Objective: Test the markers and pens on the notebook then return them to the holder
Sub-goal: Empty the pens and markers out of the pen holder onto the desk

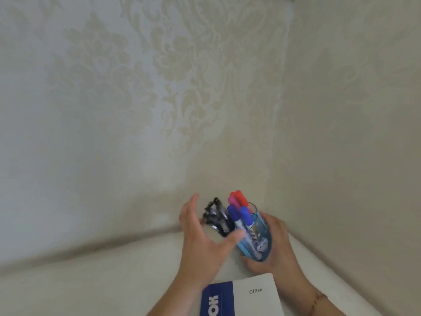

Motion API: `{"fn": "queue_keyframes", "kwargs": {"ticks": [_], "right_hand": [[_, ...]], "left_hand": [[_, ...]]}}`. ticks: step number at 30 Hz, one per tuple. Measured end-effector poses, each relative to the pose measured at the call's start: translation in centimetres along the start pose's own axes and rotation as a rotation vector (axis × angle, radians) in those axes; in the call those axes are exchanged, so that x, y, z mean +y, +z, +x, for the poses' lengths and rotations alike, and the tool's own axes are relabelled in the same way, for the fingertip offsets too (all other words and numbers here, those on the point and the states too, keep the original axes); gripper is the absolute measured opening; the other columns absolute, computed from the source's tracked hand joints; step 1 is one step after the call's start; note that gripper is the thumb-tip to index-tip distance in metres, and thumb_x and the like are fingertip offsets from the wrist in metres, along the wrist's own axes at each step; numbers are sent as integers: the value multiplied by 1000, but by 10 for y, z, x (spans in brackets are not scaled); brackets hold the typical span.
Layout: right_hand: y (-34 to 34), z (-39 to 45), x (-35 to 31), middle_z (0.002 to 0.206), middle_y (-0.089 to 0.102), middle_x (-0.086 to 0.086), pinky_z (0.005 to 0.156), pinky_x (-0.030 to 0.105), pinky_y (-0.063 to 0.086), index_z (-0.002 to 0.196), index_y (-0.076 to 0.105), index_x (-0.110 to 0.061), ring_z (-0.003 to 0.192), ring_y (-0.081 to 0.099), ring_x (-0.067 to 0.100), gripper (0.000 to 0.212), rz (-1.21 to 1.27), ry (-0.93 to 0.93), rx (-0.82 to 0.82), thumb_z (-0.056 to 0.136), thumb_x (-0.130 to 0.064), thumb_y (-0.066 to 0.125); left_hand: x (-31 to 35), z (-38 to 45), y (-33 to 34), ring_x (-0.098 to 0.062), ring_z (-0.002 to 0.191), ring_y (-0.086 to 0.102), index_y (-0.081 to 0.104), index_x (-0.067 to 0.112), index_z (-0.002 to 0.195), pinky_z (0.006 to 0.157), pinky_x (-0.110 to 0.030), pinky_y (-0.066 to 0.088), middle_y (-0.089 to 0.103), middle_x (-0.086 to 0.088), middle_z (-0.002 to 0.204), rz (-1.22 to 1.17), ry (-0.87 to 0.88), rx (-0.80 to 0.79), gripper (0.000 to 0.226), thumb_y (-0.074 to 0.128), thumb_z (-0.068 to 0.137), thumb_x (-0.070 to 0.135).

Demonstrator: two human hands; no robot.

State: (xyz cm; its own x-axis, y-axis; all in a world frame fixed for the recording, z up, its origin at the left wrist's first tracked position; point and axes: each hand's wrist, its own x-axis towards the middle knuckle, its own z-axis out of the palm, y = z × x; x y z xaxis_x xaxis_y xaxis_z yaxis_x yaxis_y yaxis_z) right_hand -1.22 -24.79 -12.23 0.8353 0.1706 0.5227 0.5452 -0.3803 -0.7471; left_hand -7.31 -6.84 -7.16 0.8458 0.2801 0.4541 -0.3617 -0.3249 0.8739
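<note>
A clear blue holder (259,242) stands tilted toward the left near the table's far corner. My right hand (273,245) grips it from the right side and below. Blue, pink and red capped markers (238,209) and a bunch of black pens (217,216) stick out of its top. My left hand (204,236) is spread around the black pens, fingers straight behind them and thumb across the front of the holder; whether it touches them is blurred. A closed notebook (255,297) with a blue and white cover lies at the near edge, below both hands.
The white table (114,281) meets two walls covered in pale patterned wallpaper, which form a corner just behind the holder. A bracelet (319,299) sits on my right wrist.
</note>
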Motion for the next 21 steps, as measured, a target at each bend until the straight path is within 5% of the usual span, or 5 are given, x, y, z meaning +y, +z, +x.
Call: {"fn": "queue_keyframes", "kwargs": {"ticks": [3,5,7,14,21], "right_hand": [[3,2,0,138,27,-16,96,4,36,137,34,-52,127,33,-9,100,-2,-41,-117,55,-36,89],[2,6,5,138,31,-16,98,12,41,139,26,-52,127,42,-3,109,93,22,-205,54,-30,92],[-1,11,9,134,48,-7,96,29,51,137,23,-50,117,59,8,117,253,151,-266,49,-24,96],[-18,20,15,125,57,4,81,37,57,124,48,-45,100,69,23,97,394,258,-204,40,-29,96],[-13,33,5,127,61,8,74,39,56,123,59,-36,103,68,27,76,659,325,56,53,-38,88]], "left_hand": [[-17,19,0,-7,108,61,42,45,133,93,-40,55,51,10,131,-308,-214,86,81,84,64,44],[-36,23,-2,-11,88,71,61,38,111,72,-41,61,68,1,110,-354,-248,104,42,81,75,28],[-52,26,-4,-15,88,72,64,34,104,71,-44,61,72,4,101,-301,-248,103,29,78,80,25],[-78,32,-4,-2,100,62,61,25,112,75,-6,45,67,10,109,-3,-213,60,32,75,83,21],[-70,20,-6,3,113,46,49,40,128,102,-27,31,52,28,121,404,138,-169,60,52,75,69]]}}
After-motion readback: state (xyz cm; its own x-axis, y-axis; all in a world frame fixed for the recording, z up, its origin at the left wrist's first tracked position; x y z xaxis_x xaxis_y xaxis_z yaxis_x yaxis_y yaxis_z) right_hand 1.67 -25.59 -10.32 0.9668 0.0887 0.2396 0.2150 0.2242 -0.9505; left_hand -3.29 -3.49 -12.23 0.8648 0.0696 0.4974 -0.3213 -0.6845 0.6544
